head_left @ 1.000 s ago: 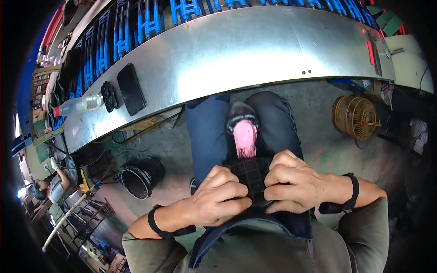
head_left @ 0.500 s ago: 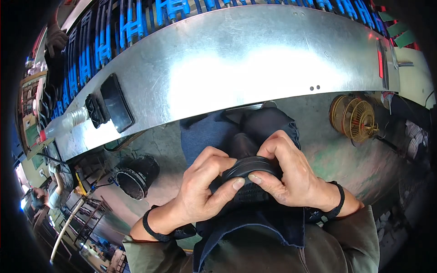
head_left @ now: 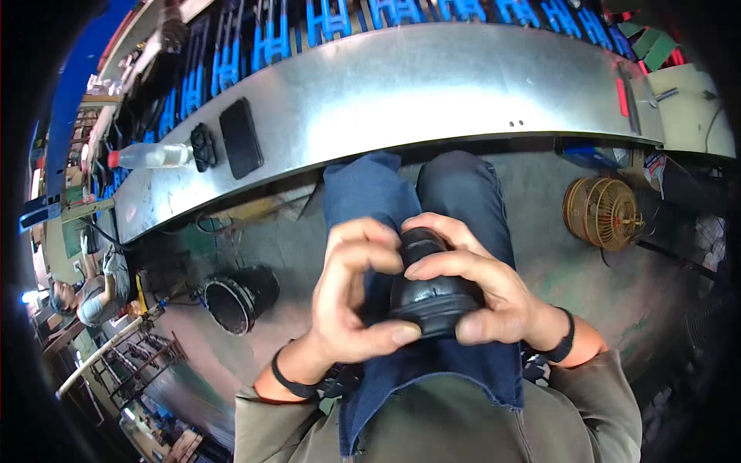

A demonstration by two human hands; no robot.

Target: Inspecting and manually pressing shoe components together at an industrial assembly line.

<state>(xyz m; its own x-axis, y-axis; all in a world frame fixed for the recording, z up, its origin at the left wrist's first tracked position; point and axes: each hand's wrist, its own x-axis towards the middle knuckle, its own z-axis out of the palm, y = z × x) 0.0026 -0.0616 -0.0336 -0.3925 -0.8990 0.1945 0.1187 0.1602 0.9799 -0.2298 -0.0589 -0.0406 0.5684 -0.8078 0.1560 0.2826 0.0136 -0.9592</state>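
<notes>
Curving across the workshop, a long sheet-metal surface [head_left: 432, 92] carries a clear bottle [head_left: 150, 156] and a flat black phone [head_left: 241, 137], with a brass-coloured wire cage [head_left: 602, 212] on the concrete floor beyond. Over the seated person's lap, on a dark blue cloth [head_left: 432, 370], sits a glossy black ribbed rubber boot [head_left: 428, 289], narrower at its far end. Both grips are closed on it: the left hand [head_left: 347, 301] with thumb under its wide rim, the right hand [head_left: 478, 289] wrapped over its top.

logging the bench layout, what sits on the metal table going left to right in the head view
clear plastic bottle with a red cap → small black ribbed part → flat black slab → long bare stretch of the metal table → thin red strip near its right end
</notes>
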